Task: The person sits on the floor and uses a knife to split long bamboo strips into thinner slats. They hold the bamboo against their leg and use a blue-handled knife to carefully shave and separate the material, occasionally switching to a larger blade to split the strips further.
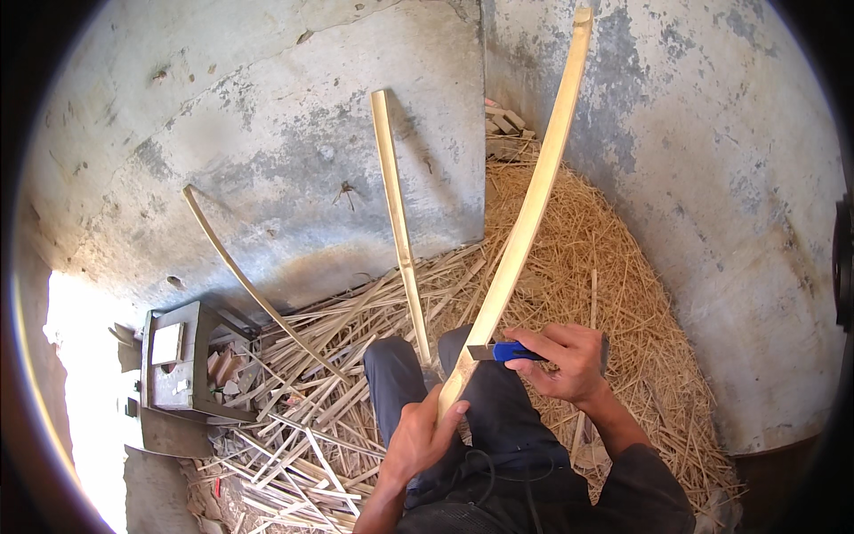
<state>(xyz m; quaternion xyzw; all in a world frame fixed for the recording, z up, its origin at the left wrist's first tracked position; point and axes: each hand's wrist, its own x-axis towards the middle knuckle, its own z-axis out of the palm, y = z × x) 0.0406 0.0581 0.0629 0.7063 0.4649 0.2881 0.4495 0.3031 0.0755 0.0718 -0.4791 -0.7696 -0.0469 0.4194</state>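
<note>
A long, pale split bamboo strip (527, 222) slants up from my lap toward the far right wall. My left hand (422, 438) is closed around its lower end, thumb along the side. In my right hand (567, 360) is a utility knife (516, 351) with a blue handle, fingers wrapped round it. The knife's blade lies across the strip's face, a little above my left hand, and touches it or nearly so. The strip passes over my dark trousers (507, 409) between my knees.
Another bamboo strip (396, 196) and a thin curved one (236, 267) lean on the left wall (222, 107). Thin offcuts (302, 445) cover the floor at left, and curly shavings (623, 303) are heaped at right. A wooden cabinet (182, 347) lies by the bright opening.
</note>
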